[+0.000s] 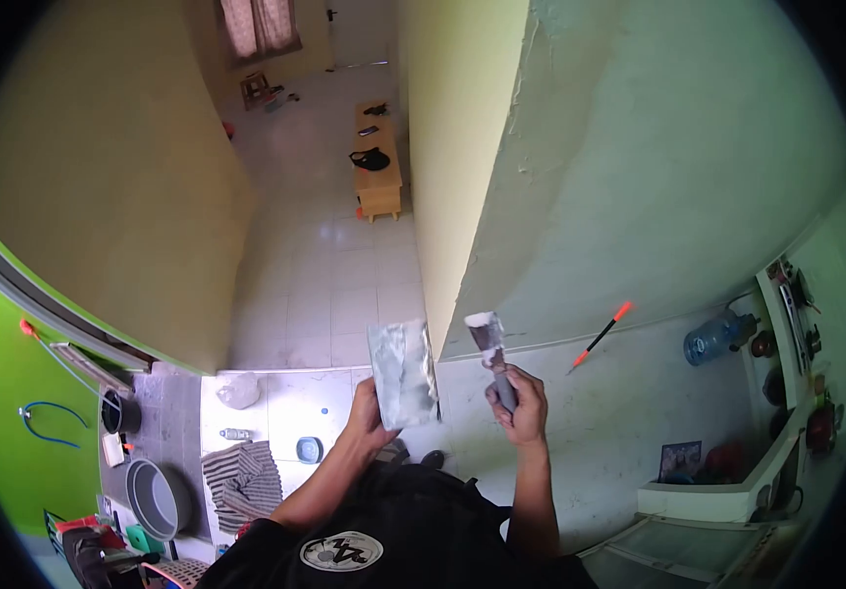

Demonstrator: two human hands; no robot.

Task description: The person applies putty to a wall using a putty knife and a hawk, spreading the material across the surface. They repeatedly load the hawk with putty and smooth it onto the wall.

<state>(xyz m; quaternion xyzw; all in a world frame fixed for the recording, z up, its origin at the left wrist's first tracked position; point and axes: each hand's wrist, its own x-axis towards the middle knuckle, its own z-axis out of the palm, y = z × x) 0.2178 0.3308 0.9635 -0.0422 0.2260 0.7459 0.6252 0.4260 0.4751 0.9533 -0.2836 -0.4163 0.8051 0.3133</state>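
Observation:
My left hand (372,417) is closed round the lower left edge of a flat rectangular board (403,375), whose face is smeared with whitish putty. In my right hand (524,410) is a putty knife (489,341), gripped by its grey handle with the blade pointing up. White putty coats the blade's tip and one side. The board and the knife are apart, both held in front of my body. Beyond them stands a wall corner (462,265), with rough, ragged putty along its edge and a darker band on the right-hand face.
A black-and-orange stick tool (600,337) leans near the right wall. A blue water jug (717,339) stands beside shelving. At left are a striped cloth (243,483), a grey basin (158,499) and a black bucket (120,412). A wooden bench (379,187) stands down the passage.

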